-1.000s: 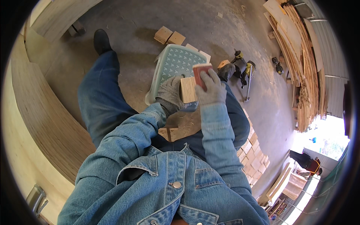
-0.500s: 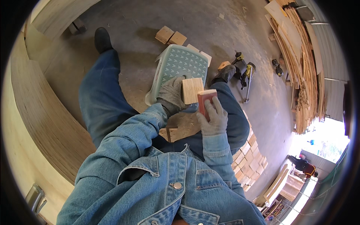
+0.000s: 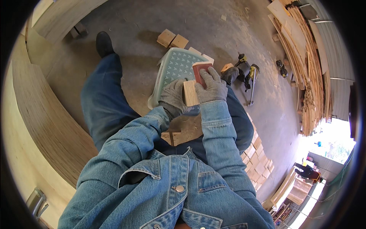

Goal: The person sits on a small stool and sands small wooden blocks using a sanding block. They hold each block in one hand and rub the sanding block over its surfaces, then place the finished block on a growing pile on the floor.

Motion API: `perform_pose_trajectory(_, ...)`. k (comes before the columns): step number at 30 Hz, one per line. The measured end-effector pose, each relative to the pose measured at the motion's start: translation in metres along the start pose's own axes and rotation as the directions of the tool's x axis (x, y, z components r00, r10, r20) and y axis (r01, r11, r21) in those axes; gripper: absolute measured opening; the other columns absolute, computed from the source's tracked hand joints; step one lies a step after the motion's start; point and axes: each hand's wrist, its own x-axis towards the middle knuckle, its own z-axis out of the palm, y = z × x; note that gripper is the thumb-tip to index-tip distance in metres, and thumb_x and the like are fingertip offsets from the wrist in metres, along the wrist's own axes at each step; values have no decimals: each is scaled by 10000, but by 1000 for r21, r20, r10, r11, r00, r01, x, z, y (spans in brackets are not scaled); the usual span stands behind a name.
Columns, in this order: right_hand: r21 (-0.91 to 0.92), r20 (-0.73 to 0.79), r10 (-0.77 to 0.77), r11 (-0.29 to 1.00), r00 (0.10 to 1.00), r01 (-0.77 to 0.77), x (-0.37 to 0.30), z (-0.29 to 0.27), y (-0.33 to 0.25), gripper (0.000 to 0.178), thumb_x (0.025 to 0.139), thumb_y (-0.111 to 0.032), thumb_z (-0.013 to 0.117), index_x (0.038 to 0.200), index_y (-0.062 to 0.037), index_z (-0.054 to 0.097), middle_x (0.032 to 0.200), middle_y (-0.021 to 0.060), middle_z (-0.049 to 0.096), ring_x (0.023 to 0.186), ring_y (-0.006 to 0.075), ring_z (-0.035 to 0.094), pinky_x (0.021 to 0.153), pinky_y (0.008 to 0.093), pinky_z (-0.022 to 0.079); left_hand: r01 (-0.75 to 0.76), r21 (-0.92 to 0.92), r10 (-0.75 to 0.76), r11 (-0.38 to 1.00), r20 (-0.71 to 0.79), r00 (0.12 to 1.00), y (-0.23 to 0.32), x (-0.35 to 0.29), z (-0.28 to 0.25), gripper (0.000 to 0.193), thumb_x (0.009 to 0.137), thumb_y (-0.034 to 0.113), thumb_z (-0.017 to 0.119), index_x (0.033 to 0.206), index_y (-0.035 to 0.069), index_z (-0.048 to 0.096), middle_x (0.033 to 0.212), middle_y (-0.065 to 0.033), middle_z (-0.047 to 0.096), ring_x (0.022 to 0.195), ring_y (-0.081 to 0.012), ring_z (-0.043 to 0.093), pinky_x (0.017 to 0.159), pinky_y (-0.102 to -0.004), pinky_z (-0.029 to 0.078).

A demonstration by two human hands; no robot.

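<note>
My left hand [image 3: 173, 97], in a grey knit glove, is closed around the left side of a square wooden block [image 3: 190, 94] over a pale green plastic step stool [image 3: 176, 63]. My right hand [image 3: 212, 87], gloved the same way, grips a reddish-brown sanding block [image 3: 201, 71] with a pale edge. The sanding block lies against the upper right of the wooden block, and the right fingers cover part of both. The stool stands between my legs, its top patterned with small raised marks.
Beyond the stool lie several wooden blocks [image 3: 166, 38]. Yellow-and-black power tools [image 3: 249, 72] rest by my right foot. More cut blocks [image 3: 257, 162] cover the floor at my right. Boards [image 3: 301, 57] are stacked far right; a plywood panel [image 3: 45, 122] curves along the left. A person [image 3: 308, 173] is in the distance.
My right hand has moved up and left with the sanding block, from beside the wooden block onto its far right part. My left hand has stayed nearly in place, still holding the wooden block.
</note>
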Motion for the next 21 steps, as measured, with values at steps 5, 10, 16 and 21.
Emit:
perform_pose_trajectory(5, -34, -4, -19, 999, 1000, 19, -27, -6, 0, 607, 821, -368, 786, 1405, -241, 685, 1559, 64, 548, 1229, 416, 599, 1076, 523, 483, 54, 15, -55, 998, 48, 997, 2, -2, -5, 944, 684, 519, 930, 1404, 105, 482, 1265, -175, 571, 1193, -371, 594, 1051, -485, 493)
perform_pose_trajectory(10, 39, -60, -101, 994, 993, 103, -99, -7, 23, 610, 765, -320, 845, 1348, -184, 727, 1533, 112, 568, 1184, 389, 618, 1045, 515, 493, 35, 24, -36, 999, 38, 999, -3, -3, 1, 973, 672, 452, 936, 1449, 100, 468, 1275, -170, 567, 1206, -373, 581, 1063, -497, 480)
perform_pose_trajectory(16, 92, -101, -99, 990, 990, 109, -129, -12, 28, 617, 724, -257, 879, 1319, -172, 740, 1516, 122, 579, 1170, 381, 615, 1032, 520, 493, 74, 50, -77, 996, 53, 996, 4, -3, -1, 981, 658, 446, 941, 1447, 97, 473, 1286, -168, 572, 1220, -382, 579, 1072, -492, 478)
perform_pose_trajectory(21, 40, -99, -104, 993, 990, 108, -82, -7, 19, 600, 748, -281, 859, 1329, -197, 735, 1516, 95, 583, 1206, 393, 612, 1040, 527, 497, 28, 33, -28, 999, 16, 999, 2, -1, 0, 973, 663, 466, 941, 1435, 98, 478, 1291, -178, 570, 1206, -382, 590, 1066, -491, 484)
